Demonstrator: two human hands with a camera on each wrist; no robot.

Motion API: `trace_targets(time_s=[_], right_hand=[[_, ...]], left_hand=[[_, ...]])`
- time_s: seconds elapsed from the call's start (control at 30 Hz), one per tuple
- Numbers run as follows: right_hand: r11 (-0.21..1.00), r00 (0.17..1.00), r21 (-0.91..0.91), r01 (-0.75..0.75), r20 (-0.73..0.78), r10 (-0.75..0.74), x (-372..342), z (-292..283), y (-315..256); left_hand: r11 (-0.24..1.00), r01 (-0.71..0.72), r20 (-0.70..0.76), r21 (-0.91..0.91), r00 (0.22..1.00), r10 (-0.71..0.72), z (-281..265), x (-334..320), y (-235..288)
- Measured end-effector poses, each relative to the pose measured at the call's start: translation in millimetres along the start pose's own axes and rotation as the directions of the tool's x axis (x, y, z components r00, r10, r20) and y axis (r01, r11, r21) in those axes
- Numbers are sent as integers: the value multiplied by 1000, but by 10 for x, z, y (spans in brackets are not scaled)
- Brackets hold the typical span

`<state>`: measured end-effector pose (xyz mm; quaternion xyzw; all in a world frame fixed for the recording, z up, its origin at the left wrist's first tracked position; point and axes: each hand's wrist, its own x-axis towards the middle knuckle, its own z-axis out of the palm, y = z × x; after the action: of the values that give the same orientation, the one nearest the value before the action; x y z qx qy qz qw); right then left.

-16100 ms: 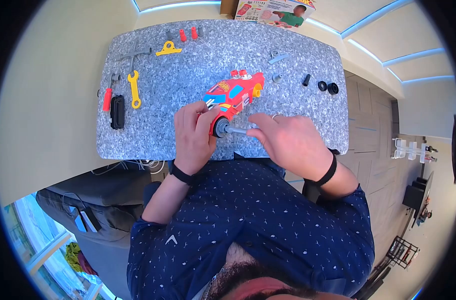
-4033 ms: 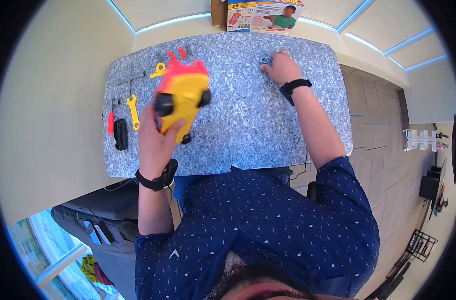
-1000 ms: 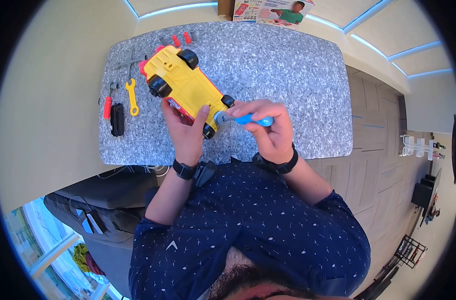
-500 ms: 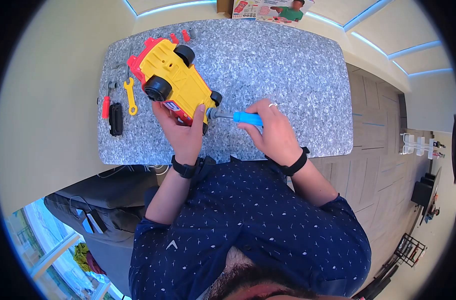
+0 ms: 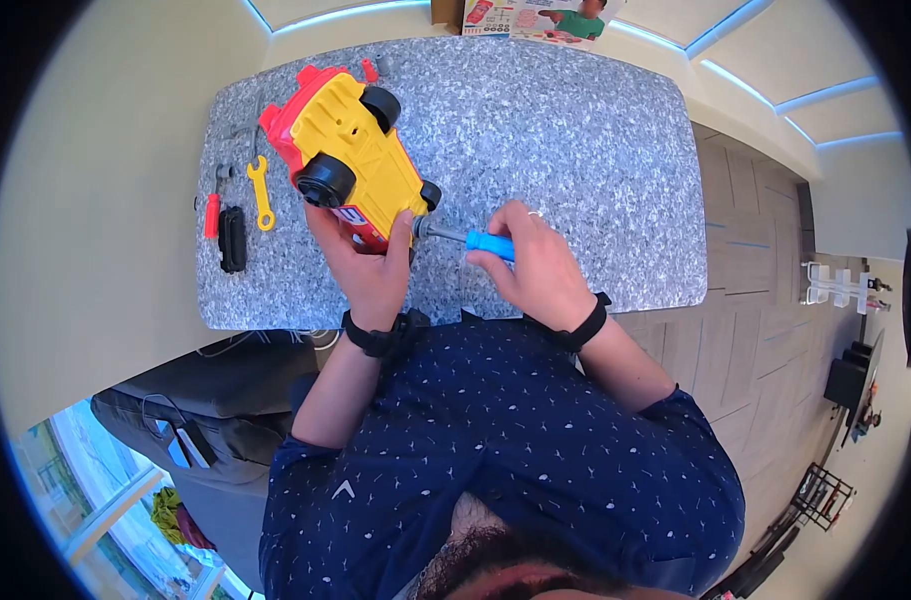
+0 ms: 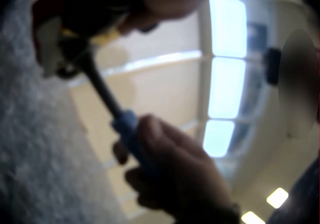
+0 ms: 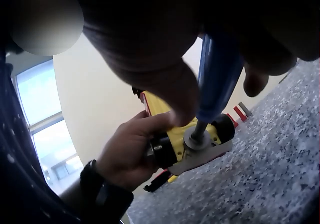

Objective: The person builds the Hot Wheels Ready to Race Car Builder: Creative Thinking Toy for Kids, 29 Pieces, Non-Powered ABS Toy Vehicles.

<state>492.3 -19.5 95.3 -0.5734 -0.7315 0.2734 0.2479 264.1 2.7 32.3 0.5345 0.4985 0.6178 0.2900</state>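
My left hand (image 5: 370, 272) grips a red toy car (image 5: 370, 170) above the table, its yellow underside turned up and its black wheels showing. The left thumb lies along the underside near the car's lower end. In my right hand (image 5: 547, 268) is a toy screwdriver with a blue handle (image 5: 488, 244), held between thumb and fingers. Its grey shaft (image 5: 445, 234) points left to the car's end. The right wrist view shows the shaft meeting a round grey piece (image 7: 196, 140) between two wheels. The left wrist view is dark and blurred, with the blue handle (image 6: 132, 139) in the fingers.
Left on the speckled table (image 5: 575, 160) lie a yellow wrench (image 5: 261, 193), a red-handled tool (image 5: 212, 215) and a black case-like piece (image 5: 232, 240). Small red and grey pieces (image 5: 370, 70) stand at the back. A printed box (image 5: 535, 18) is beyond the far edge.
Earlier my right hand used a grey tool at a wheel, then reached the far table. Now it holds the blue screwdriver at the overturned car. Small parts on the right are gone.
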Motion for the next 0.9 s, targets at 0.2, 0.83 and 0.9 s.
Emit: trace_targets(time_s=[0.2,0.83,0.9], right_hand=[[1000,1000,23,-1,11,1,4,30,9],[999,999,43,17,47,-19,14,108,42],[998,999,59,40,2,-40,-1,116,5]], left_hand=[[999,18,-2,-34,1000,-18,-3,9,3],[995,58,18,-82,998,-57,-21,-14,-46],[996,53,12,-78,999,-52,-26,-20,-45]])
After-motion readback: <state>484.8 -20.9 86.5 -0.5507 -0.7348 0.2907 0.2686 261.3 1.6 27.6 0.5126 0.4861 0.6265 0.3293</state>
